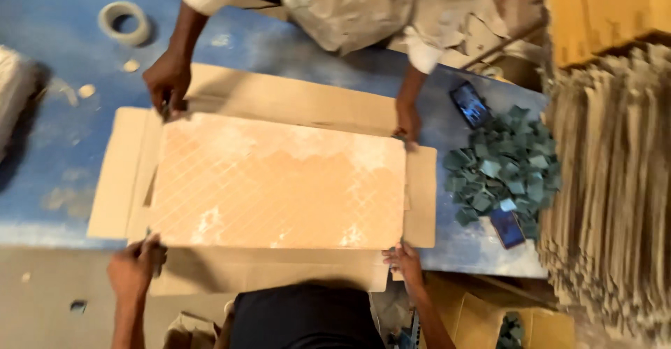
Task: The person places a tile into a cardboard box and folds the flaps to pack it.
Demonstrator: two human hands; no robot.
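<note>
A large orange-tan tile (pixel 279 181) with a faint diamond grid lies back-up on a flattened brown cardboard box (pixel 119 174) on a blue table (pixel 49 132). My left hand (pixel 136 265) grips the tile's near left corner. My right hand (pixel 404 261) holds its near right corner. Across the table another person in a pale dusty shirt holds the far corners, one hand (pixel 168 80) at the far left, the other hand (pixel 407 122) at the far right.
A heap of small green corner pieces (pixel 507 167) lies right of the box, with two phones (pixel 470 104) (pixel 507 227) beside it. A tape roll (pixel 124 22) sits far left. A tall stack of folded cardboard (pixel 608 181) stands at the right.
</note>
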